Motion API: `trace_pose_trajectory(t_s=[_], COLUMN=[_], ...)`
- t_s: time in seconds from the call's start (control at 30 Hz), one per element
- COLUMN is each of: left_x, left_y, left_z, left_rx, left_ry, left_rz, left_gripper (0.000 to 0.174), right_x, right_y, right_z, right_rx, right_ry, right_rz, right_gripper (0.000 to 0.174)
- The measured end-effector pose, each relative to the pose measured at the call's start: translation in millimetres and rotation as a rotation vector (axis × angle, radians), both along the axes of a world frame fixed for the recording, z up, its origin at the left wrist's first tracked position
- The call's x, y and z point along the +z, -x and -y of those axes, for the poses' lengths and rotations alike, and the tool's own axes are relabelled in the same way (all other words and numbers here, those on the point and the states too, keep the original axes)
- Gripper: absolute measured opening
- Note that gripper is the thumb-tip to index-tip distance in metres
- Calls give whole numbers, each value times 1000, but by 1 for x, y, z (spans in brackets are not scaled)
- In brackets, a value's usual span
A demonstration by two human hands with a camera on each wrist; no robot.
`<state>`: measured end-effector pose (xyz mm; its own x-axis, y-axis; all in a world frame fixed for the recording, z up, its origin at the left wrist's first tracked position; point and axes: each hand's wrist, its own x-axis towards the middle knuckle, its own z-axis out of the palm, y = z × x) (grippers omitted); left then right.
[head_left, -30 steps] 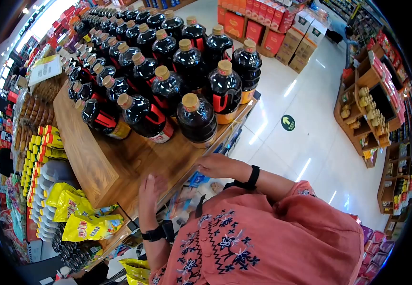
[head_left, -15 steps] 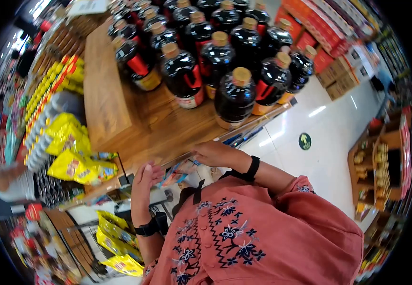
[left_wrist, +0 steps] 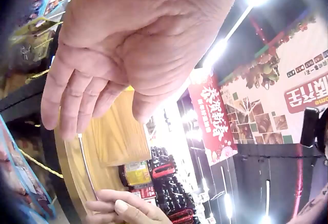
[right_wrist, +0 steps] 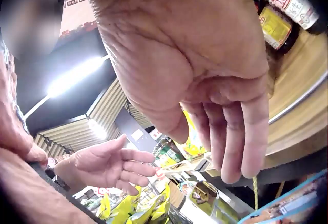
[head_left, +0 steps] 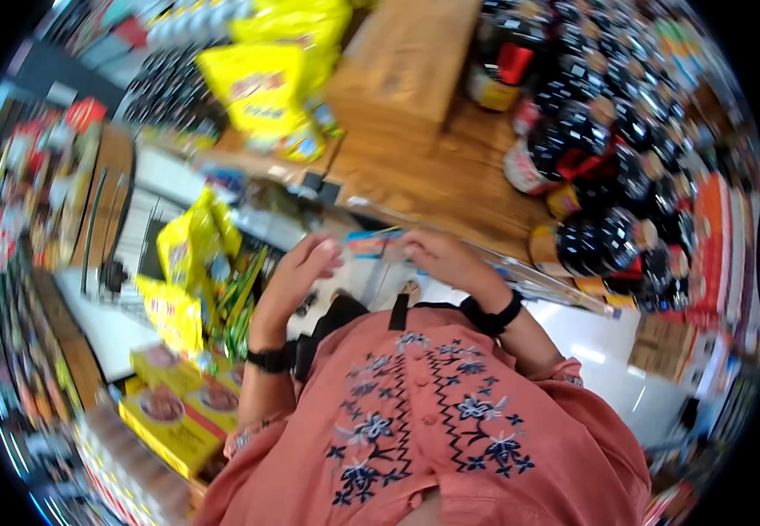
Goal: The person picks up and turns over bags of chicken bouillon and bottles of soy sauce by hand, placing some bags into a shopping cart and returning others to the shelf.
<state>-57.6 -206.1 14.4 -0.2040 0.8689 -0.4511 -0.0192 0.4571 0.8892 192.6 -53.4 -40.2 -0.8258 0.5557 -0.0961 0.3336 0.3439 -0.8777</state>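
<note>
My left hand [head_left: 305, 272] is held in front of my body with nothing in it. In the left wrist view its palm faces the camera, and the fingers are fairly straight. My right hand [head_left: 450, 259] hovers a short way to its right, near the edge of the wooden display stand [head_left: 433, 175]. The right wrist view shows that palm empty, fingers [right_wrist: 248, 137] extended. Large dark bottles [head_left: 595, 241] with red and yellow labels stand on the wood beyond my right hand. Yellow bags [head_left: 262, 88] lie at the stand's left end.
Below left, more yellow bags [head_left: 174, 311] and yellow boxes [head_left: 170, 416] are heaped close to my left forearm. Brown cartons [head_left: 660, 344] sit on the pale floor [head_left: 586, 351] at right. Wooden shelves [head_left: 104, 197] run along the left.
The head view has swung left, so the bottles shift to the right side and the bags and boxes come into view. Both hands stay empty before my body, slightly farther apart.
</note>
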Motion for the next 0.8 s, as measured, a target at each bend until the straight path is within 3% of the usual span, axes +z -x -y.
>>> trace_pose_trajectory(t_s=[0.27,0.37,0.43,0.57,0.63,0.7,0.8], left_x=[-11,18,3,26,13,-32,-74], left_y=[37,54,73,129,170,220,257], left_z=[53,82,113,187,235,293,341], left_rx=[123,214,331,859,1076,1162,1066], left_ry=[-2,39,-133,-277,-309,-256,28], left_rz=[2,-23,-57,-164,-413,-479,-771], left_gripper=[57,55,47,39,40,49,52], right_x=[-6,1,-1,-10,-7,7,6], right_y=[62,98,118,162,185,210,245], right_z=[9,23,34,47,59,76,102], right_rx=[119,177,213,308,340,355,458], right_ry=[145,175,219,243,283,369,416], right_rz=[53,43,42,88,114,136,184], right_gripper=[24,26,27,29,29,29,31])
